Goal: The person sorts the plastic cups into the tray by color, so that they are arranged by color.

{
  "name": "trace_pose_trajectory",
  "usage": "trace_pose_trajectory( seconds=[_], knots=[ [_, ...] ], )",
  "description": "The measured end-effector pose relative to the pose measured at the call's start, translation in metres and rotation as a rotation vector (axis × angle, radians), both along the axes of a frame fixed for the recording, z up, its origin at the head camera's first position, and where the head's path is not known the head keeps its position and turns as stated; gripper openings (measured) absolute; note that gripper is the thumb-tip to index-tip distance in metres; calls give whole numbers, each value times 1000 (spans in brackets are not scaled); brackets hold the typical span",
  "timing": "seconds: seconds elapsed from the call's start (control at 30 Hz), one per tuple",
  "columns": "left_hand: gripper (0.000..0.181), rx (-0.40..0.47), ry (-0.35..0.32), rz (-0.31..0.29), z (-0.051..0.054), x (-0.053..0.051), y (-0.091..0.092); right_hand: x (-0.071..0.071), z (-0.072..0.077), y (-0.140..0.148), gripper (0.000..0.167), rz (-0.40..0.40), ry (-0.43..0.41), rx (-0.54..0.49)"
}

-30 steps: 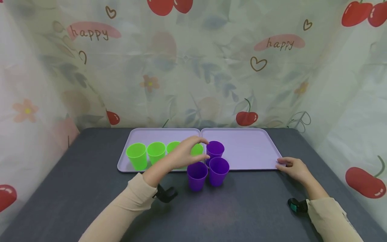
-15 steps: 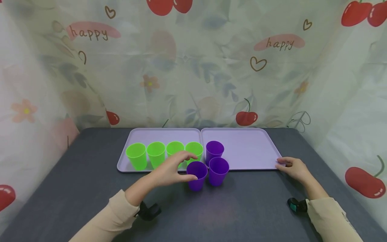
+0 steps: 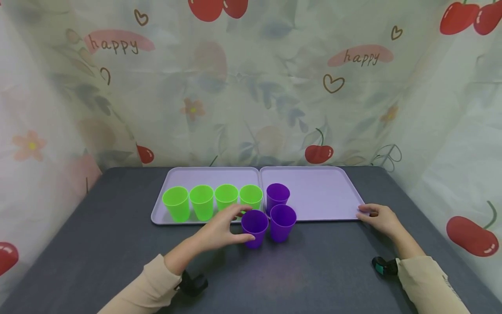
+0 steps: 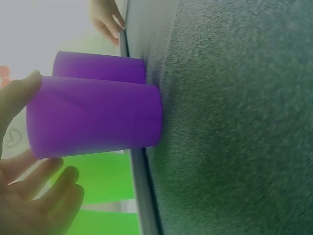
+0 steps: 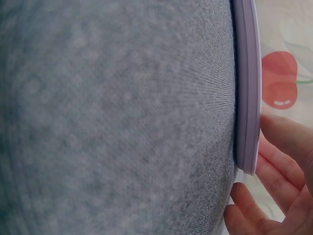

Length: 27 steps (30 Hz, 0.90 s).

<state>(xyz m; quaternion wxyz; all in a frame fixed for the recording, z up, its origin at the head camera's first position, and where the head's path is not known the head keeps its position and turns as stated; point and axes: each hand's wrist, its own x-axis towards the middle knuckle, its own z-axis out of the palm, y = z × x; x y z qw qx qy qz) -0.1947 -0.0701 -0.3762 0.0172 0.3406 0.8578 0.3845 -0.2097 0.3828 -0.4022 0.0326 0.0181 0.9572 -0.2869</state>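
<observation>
Trays (image 3: 317,192), two; purple cups (image 3: 282,224), three; green cups (image 3: 176,207), four.

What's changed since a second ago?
The left hand moved back and leftward from the purple cup on the right tray to the front-left purple cup; whether it grips is unclear. The cups and the right hand, at the right tray's corner, stayed put.

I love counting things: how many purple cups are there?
3. One tapered purple plastic cup stands on the right lilac rectangular tray; a second cup, by the left hand, and a third cup, further right, stand on the dark grey cloth. None seems hidden.
</observation>
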Motion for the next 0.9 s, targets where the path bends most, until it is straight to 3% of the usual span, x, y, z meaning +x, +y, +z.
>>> trace_pose_trajectory(
  seconds=[0.27, 0.9],
  knots=[
    [67, -2, -49, 28, -5, -2, 1, 0, 0, 0, 49, 6, -4, 2],
    [63, 48, -81, 42, -6, -4, 2, 0, 2, 0, 48, 20, -1, 5]
  ],
)
